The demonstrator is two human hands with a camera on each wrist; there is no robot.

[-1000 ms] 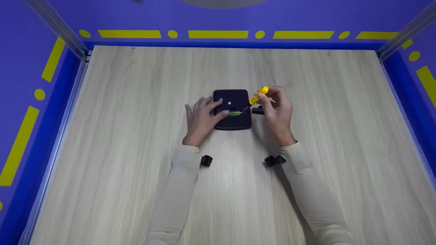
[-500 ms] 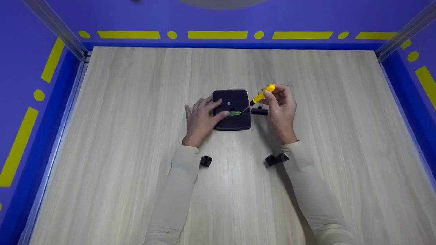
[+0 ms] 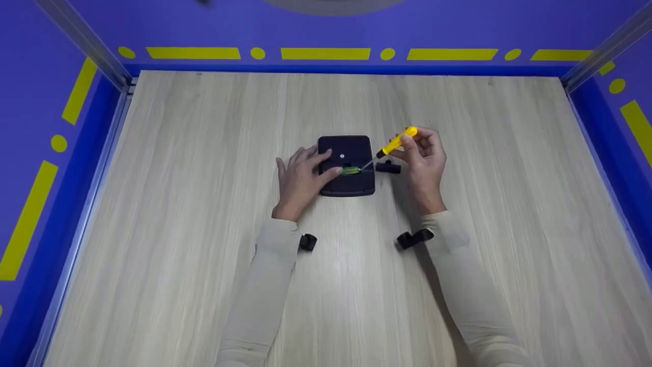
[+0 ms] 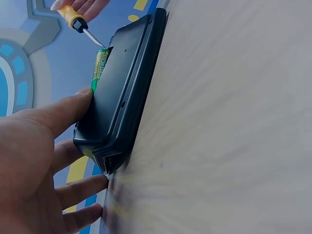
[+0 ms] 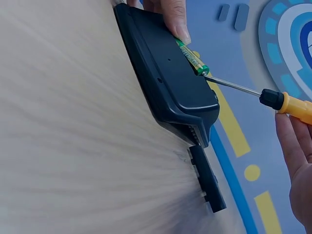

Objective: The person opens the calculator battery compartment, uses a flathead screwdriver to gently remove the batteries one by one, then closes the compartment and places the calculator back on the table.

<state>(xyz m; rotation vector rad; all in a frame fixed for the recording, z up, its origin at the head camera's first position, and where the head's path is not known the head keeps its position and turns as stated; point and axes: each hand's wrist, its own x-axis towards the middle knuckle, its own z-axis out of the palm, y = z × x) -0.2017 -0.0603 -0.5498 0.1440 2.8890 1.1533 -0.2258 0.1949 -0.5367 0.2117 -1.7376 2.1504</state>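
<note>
A black flat device (image 3: 348, 185) lies on the table with its battery slot facing up. In the slot sits a green battery (image 3: 351, 171), its right end raised a little in the right wrist view (image 5: 195, 59). My left hand (image 3: 300, 178) rests on the device's left side, thumb (image 4: 73, 109) pressing the battery's left end, the other fingers spread. My right hand (image 3: 427, 160) grips a yellow-handled screwdriver (image 3: 398, 144), its shaft slanting down to the battery's right end. Beside the device, under the screwdriver, lies a small black battery cover (image 3: 388, 167).
The light wood table (image 3: 204, 153) stretches around both arms. Blue walls (image 3: 326, 35) with yellow marks stand at its back and sides. Black wrist mounts (image 3: 308, 242) sit at both sleeves.
My right hand has moved right, and the screwdriver leans lower to the right, its tip staying at the battery's right end. More of the battery cover shows. My left hand keeps its place.
</note>
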